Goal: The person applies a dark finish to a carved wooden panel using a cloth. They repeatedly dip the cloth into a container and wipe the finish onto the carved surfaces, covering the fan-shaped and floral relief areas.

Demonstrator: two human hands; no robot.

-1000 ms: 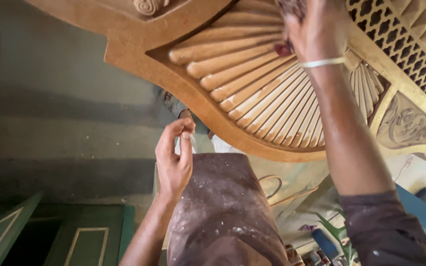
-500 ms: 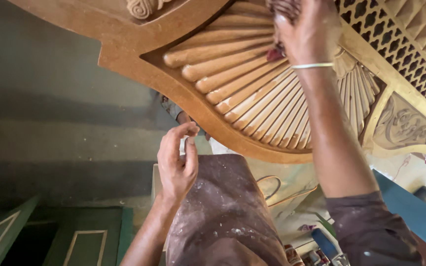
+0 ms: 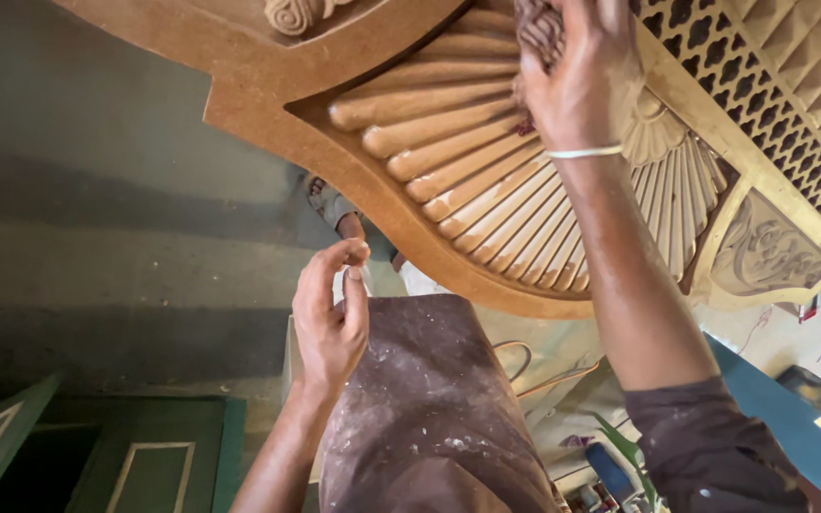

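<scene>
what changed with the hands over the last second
Little changed. The right hand kept pressing a dark wad against the ribbed fan carving and drifted slightly left along the ribs. The left hand stayed raised beside the dusty brown cloth, fingers pinched together; whether it holds anything cannot be told. The carved wooden panel shifted a little in view.

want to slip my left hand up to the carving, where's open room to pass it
The open gap lies left of the left hand, below the carved wooden panel's curved edge, against the grey-green floor. Crowded: the fluted fan, where the right hand presses a brownish pad, and the dusty brown apron between the arms.
</scene>
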